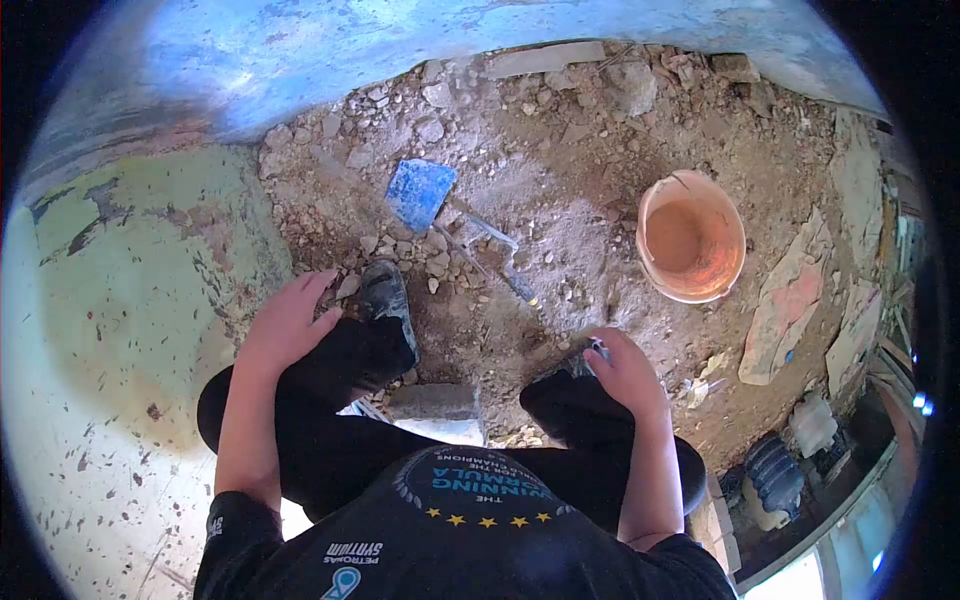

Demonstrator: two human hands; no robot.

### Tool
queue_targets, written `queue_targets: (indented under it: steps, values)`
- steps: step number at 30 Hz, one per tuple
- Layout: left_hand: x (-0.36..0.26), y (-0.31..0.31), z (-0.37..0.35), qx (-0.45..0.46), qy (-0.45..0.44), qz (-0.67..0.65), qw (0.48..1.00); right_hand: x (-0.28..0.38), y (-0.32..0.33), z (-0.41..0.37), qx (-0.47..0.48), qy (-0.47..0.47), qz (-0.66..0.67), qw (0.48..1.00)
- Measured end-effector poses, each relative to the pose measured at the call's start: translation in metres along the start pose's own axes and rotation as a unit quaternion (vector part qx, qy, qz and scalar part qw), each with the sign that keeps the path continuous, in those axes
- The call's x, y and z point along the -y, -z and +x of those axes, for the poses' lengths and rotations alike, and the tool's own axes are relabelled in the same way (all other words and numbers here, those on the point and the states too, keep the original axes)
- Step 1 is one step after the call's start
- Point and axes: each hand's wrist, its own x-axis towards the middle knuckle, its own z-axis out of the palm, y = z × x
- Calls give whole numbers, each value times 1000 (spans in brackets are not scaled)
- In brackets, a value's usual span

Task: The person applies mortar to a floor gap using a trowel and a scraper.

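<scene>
My left hand (290, 325) reaches down beside my left shoe (385, 300), fingers stretched out and thumb apart, right at the rubble by the wall. My right hand (625, 370) is curled over my right shoe, fingers bent in; a small pale-blue spot shows by the thumb, and I cannot tell what it holds. Between the hands and the far wall lies a short-handled tool with a flat blue blade (420, 193) and a metal frame handle, its grip end pointing towards me. To the right of it stands an orange plastic bucket (728, 240) with dusty orange inside walls.
Broken stones and loose dirt (570, 180) cover the floor. A blue wall (400, 50) runs along the far side, a peeling green wall (140, 220) along the left. Flat slabs (785, 305) lie at the right. A grey block (435, 402) sits between my feet.
</scene>
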Motion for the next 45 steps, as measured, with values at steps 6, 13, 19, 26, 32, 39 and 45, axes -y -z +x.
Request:
queue_targets:
  steps: [6,13,19,26,32,39,45]
  values:
    - [-48,26,-10,-57,-106,5,993,47,5,-15,-48,79,-121,988]
    - [-87,28,-17,-108,-172,68,977,93,10,-59,-43,78,-202,975]
    - [-140,52,-61,-101,-251,-67,960,137,-2,-83,-58,120,-231,964]
    - [-204,107,-143,18,-484,-82,871,171,-7,-102,-51,134,-338,930]
    - [-225,78,-129,32,-543,7,839,188,14,-55,154,49,-395,905]
    - [-186,44,-78,55,-540,101,834,49,-98,83,11,131,-269,954]
    - [-59,28,121,75,-144,90,983,-44,-185,214,-44,-112,-235,965]
